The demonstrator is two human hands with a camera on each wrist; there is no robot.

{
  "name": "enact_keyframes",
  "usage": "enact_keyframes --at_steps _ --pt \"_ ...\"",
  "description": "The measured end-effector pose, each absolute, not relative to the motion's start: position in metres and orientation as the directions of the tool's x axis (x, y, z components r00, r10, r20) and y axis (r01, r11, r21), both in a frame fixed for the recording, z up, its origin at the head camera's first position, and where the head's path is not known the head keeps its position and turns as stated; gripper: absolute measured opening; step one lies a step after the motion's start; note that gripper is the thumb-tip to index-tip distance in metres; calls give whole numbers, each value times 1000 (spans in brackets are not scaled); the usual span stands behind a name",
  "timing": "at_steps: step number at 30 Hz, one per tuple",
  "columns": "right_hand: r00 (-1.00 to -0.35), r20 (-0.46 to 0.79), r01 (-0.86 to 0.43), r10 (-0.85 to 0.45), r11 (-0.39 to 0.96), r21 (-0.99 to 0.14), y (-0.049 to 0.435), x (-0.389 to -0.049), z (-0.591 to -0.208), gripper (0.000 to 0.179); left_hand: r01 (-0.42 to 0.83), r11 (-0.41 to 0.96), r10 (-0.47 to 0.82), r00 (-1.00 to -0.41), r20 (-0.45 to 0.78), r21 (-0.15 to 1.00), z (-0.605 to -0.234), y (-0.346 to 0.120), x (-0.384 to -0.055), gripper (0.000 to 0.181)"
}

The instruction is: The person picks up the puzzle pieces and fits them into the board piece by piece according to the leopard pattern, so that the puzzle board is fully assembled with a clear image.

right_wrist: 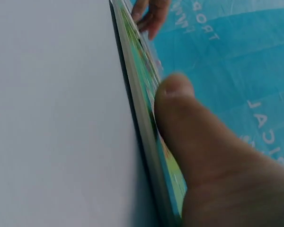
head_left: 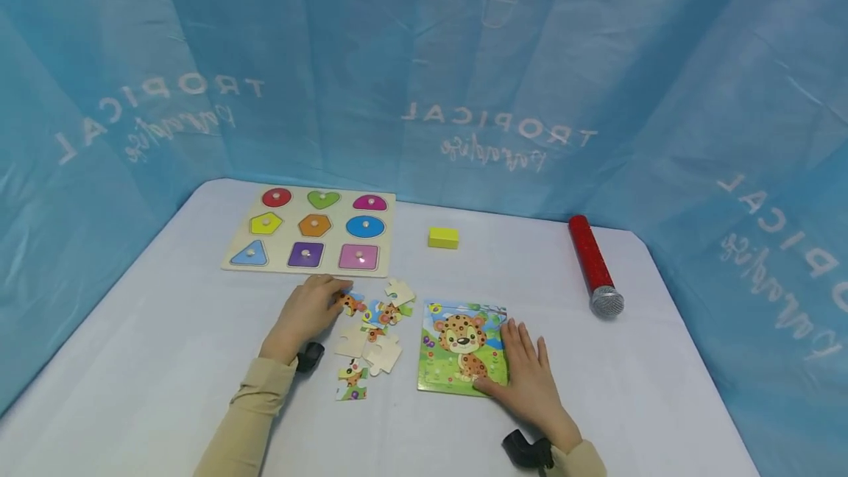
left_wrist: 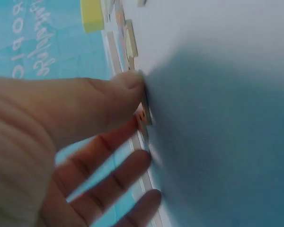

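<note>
Just left of a small heap of jigsaw pieces, my left hand [head_left: 310, 315] pinches a leopard-print jigsaw piece [head_left: 352, 303] between thumb and forefinger, its other fingers loosely bent. Several other pieces lie close by, some with blank wood up, such as a plain piece [head_left: 382, 354]. One picture-side-up piece [head_left: 352, 380] lies nearest the front. My right hand [head_left: 532, 381] rests along the right edge of a square leopard puzzle board [head_left: 437, 366], its fingers straight. In the right wrist view the thumb [right_wrist: 180, 109] lies over the board's edge.
Behind the left hand lies a wooden shape board [head_left: 305, 241] with knobbed coloured shapes. A yellow block [head_left: 443, 238] sits at the back middle, and a red microphone [head_left: 594, 263] lies at the right. Blue curtains [head_left: 424, 57] surround the white table [head_left: 199, 300].
</note>
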State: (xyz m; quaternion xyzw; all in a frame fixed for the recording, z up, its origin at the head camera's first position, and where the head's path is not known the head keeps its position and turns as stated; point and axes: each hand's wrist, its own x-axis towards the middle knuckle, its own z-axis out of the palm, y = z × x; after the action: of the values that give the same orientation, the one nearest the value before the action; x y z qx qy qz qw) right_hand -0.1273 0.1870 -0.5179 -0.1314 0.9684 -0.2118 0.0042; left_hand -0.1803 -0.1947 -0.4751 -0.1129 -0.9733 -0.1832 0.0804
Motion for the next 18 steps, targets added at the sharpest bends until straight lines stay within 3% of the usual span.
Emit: enact_keyframes --at_steps 7,18 --pt "-954 22 -279 -298 864 -419 195 -128 -514 115 210 915 175 -976 131 343 -474 -202 -177 40" --pt "-959 47 -270 -279 853 -446 191 -128 -514 116 201 914 161 -977 141 352 -471 -209 -176 27"
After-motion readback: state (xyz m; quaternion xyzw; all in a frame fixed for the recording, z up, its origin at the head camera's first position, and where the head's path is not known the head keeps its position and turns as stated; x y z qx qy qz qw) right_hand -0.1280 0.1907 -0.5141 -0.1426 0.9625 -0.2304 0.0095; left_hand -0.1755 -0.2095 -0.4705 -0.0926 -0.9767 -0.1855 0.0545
